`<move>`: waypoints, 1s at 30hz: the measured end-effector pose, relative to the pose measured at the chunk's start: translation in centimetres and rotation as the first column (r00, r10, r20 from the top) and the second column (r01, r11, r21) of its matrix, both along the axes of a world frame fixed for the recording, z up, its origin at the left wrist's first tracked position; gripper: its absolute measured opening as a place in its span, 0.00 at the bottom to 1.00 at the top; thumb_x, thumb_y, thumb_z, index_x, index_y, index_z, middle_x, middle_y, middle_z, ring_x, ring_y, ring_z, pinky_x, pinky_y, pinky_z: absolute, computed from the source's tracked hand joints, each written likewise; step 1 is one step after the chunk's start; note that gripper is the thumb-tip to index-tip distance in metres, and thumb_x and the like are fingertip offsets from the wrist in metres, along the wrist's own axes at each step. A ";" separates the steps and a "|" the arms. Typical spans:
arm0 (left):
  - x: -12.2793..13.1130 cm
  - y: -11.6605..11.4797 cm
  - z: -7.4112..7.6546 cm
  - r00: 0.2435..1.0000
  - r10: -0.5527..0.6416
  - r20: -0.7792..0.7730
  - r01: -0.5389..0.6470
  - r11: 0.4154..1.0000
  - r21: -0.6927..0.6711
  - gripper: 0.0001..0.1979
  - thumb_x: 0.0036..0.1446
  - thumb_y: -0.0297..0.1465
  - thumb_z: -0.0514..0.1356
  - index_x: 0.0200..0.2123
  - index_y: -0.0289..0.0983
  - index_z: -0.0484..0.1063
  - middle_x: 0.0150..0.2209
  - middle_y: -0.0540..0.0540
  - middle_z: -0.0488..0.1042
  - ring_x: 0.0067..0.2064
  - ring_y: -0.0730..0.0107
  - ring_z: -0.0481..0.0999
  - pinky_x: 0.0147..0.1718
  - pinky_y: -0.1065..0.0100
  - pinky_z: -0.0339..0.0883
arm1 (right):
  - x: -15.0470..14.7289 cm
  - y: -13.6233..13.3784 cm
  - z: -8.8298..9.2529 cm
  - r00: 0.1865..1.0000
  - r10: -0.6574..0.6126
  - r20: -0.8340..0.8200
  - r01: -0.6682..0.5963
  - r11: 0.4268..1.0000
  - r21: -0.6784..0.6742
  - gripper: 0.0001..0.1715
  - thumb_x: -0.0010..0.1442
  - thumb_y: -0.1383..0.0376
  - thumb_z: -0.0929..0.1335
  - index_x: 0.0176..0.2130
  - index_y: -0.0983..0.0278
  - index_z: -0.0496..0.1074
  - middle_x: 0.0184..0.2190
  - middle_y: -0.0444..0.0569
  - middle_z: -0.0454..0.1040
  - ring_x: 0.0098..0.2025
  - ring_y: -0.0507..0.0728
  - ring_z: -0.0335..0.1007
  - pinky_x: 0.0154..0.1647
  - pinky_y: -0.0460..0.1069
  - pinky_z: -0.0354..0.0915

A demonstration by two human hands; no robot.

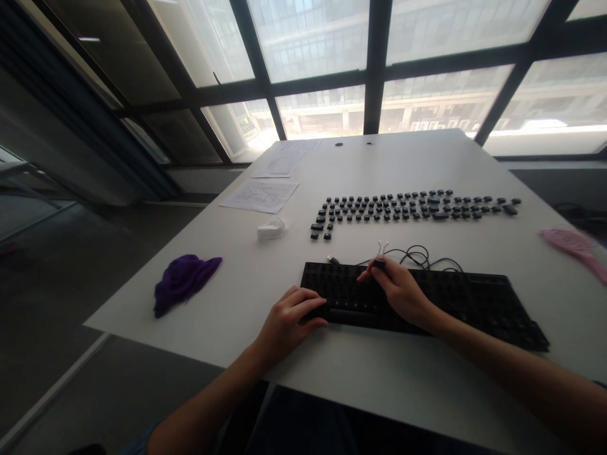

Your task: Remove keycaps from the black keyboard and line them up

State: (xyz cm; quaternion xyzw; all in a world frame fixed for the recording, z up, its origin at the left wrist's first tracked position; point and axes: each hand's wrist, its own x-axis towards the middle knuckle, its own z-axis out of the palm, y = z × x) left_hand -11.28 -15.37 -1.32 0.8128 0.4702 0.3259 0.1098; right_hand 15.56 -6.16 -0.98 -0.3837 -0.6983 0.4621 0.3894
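Observation:
A black keyboard (455,297) lies near the table's front edge; many keycaps are off its upper part, and some keys stay along the front row. My left hand (291,316) is closed about its left front corner, fingers on top and thumb at the front side. Above the keyboard's middle, my right hand (396,287) pinches a keycap puller (380,263) by its black handle, with two thin wire prongs pointing up and away. Behind the keyboard, loose black keycaps (391,206) stand in several rows. The keyboard's cable (417,254) coils at its back edge.
A purple cloth (184,283) lies at the left edge of the white table (256,259). Printed sheets (260,196) and a white crumpled item (272,230) lie behind it. A pink object (571,243) rests at the right. Windows (322,107) stand beyond the table.

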 end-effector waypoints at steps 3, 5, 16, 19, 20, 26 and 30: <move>-0.1 -0.1 -0.4 1.000 -0.016 0.007 0.015 1.000 0.017 0.20 0.59 0.33 0.66 0.55 0.47 0.73 0.44 0.42 0.77 0.44 0.60 0.75 0.43 0.57 0.75 | 0.1 0.0 0.0 1.000 0.003 0.007 -0.003 1.000 0.000 0.09 0.70 0.60 0.62 0.38 0.61 0.67 0.35 0.48 0.81 0.40 0.58 0.76 0.47 0.54 0.65; -0.1 -0.1 -0.5 0.999 -0.035 -0.001 0.035 0.999 0.029 0.18 0.60 0.32 0.66 0.54 0.47 0.75 0.44 0.43 0.77 0.44 0.60 0.75 0.43 0.57 0.75 | 0.1 0.0 0.0 1.000 0.003 0.011 -0.003 1.000 0.002 0.10 0.70 0.60 0.62 0.37 0.61 0.67 0.35 0.48 0.81 0.40 0.59 0.76 0.47 0.54 0.65; 0.1 -0.2 -0.5 0.996 -0.065 -0.055 0.069 0.995 0.074 0.20 0.61 0.28 0.64 0.56 0.46 0.74 0.42 0.43 0.76 0.43 0.63 0.73 0.41 0.60 0.76 | -0.1 0.0 0.1 1.000 0.005 0.009 -0.005 1.000 0.001 0.10 0.69 0.59 0.62 0.37 0.61 0.67 0.35 0.49 0.81 0.41 0.59 0.76 0.47 0.54 0.66; 0.2 -0.2 -0.6 0.997 -0.063 -0.047 0.067 0.995 0.076 0.19 0.62 0.28 0.63 0.56 0.46 0.74 0.41 0.43 0.76 0.42 0.63 0.74 0.40 0.60 0.76 | -0.1 0.1 0.0 1.000 -0.005 0.009 0.005 1.000 0.009 0.10 0.69 0.59 0.62 0.37 0.61 0.68 0.35 0.49 0.81 0.40 0.59 0.76 0.46 0.54 0.67; 0.3 -0.2 -0.6 0.997 -0.062 -0.043 0.065 0.995 0.077 0.19 0.62 0.27 0.62 0.56 0.46 0.74 0.41 0.43 0.76 0.42 0.63 0.74 0.40 0.60 0.76 | -0.1 0.1 0.0 1.000 -0.008 0.009 0.008 1.000 0.010 0.10 0.69 0.59 0.62 0.37 0.61 0.68 0.35 0.49 0.81 0.40 0.59 0.76 0.46 0.53 0.67; 0.6 -0.3 -0.4 0.995 -0.080 -0.062 0.084 0.994 0.074 0.20 0.64 0.25 0.60 0.57 0.47 0.73 0.42 0.42 0.74 0.43 0.64 0.73 0.38 0.62 0.76 | -0.1 0.1 -0.1 1.000 -0.004 0.001 0.004 1.000 0.004 0.10 0.69 0.59 0.62 0.38 0.61 0.68 0.35 0.49 0.81 0.40 0.59 0.76 0.46 0.54 0.66; 0.5 -0.3 -0.5 0.994 -0.093 -0.060 0.097 0.993 0.060 0.21 0.64 0.23 0.59 0.57 0.47 0.71 0.43 0.43 0.72 0.43 0.65 0.72 0.39 0.63 0.75 | 0.0 0.1 -0.2 1.000 -0.006 0.009 0.006 1.000 -0.001 0.10 0.69 0.59 0.62 0.38 0.61 0.68 0.35 0.49 0.81 0.40 0.59 0.76 0.47 0.55 0.66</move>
